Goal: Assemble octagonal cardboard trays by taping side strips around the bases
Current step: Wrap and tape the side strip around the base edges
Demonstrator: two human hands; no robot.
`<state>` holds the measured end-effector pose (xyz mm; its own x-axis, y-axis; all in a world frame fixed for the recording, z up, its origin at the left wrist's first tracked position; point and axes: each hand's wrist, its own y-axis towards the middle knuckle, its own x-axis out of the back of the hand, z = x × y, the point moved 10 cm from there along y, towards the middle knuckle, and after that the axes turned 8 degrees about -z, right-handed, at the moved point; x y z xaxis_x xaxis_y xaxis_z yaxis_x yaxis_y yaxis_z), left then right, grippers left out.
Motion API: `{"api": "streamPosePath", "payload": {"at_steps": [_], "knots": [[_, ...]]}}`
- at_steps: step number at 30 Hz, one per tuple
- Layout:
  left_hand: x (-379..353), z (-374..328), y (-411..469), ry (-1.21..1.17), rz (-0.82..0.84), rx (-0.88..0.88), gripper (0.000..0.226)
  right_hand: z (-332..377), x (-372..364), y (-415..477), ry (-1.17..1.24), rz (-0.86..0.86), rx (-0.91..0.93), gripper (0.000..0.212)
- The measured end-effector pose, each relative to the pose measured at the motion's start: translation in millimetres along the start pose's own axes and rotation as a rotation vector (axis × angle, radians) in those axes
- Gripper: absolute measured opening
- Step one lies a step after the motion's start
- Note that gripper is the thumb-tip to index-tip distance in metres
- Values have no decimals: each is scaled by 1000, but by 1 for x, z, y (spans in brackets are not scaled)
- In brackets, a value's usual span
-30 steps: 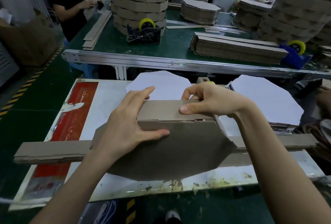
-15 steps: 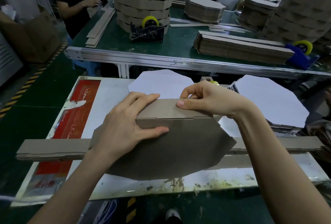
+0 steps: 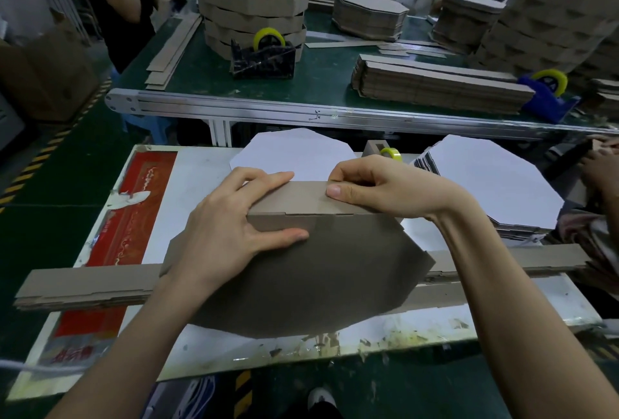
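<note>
While I look through the head camera, my left hand (image 3: 231,234) lies with straight fingers on the side strip (image 3: 294,200), its thumb pressing the octagonal base (image 3: 318,284). My right hand (image 3: 378,190) pinches the upper edge of the side strip. The base is tilted above a pile of strips (image 3: 83,284) on the white table (image 3: 201,177).

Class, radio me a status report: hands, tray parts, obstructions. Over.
Left hand presses flat on side strip and base. Right hand pinches strip's top edge. Loose strips lie under base, not blocking.

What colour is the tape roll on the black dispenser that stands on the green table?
The tape roll is yellow; the head view shows it clearly.
</note>
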<state>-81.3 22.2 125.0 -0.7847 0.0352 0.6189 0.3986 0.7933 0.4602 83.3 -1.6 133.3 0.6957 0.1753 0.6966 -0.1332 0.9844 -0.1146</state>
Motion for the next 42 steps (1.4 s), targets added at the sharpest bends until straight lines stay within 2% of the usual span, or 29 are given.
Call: {"api": "streamPosePath", "payload": {"at_steps": [5, 7, 15, 20, 25, 31, 37, 42], "knots": [[-4, -19, -2, 26, 36, -98, 61, -5, 0, 1, 53, -1, -19, 18], [-3, -31, -2, 27, 7, -142, 54, -6, 0, 1, 80, 7, -32, 24], [-3, -33, -2, 32, -16, -112, 47, -5, 2, 0, 48, 14, -16, 35], [-8, -46, -1, 86, 30, -164, 38, -9, 2, 1, 79, 27, -48, 30], [-7, -51, 0, 9, 5, -115, 39, -12, 3, -2, 114, 21, -53, 21], [0, -57, 2, 4, -125, -113, 36, -10, 1, 0, 109, 7, -48, 28], [-8, -60, 0, 59, -69, -216, 28, -12, 2, -1, 112, -2, -45, 35], [-8, -57, -1, 51, -17, -205, 28, -7, 1, 0, 84, -3, -25, 35]]}}
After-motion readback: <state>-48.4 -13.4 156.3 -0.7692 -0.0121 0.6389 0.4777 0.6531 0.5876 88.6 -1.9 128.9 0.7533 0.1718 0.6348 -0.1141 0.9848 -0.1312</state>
